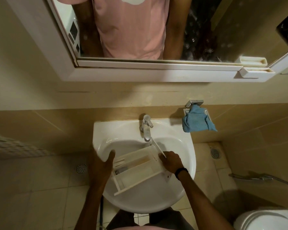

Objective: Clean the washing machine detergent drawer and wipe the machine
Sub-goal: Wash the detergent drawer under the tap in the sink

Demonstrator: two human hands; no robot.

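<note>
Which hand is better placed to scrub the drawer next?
Right: the right hand pinches a thin white stick, probably a brush, above the drawer; the left hand grips the drawer's other end, steadying it.

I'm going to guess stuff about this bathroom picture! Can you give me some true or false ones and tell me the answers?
1. The white plastic detergent drawer is in the white ceramic sink. True.
2. The blue terry cloth lies inside the sink. False: it hangs on the chrome wall holder to the right of the sink.
3. The left hand holds one end of the drawer. True.
4. The right hand is empty. False: it grips a thin white stick.
5. The black wristband is on the left wrist. False: it is on the right wrist.
</note>
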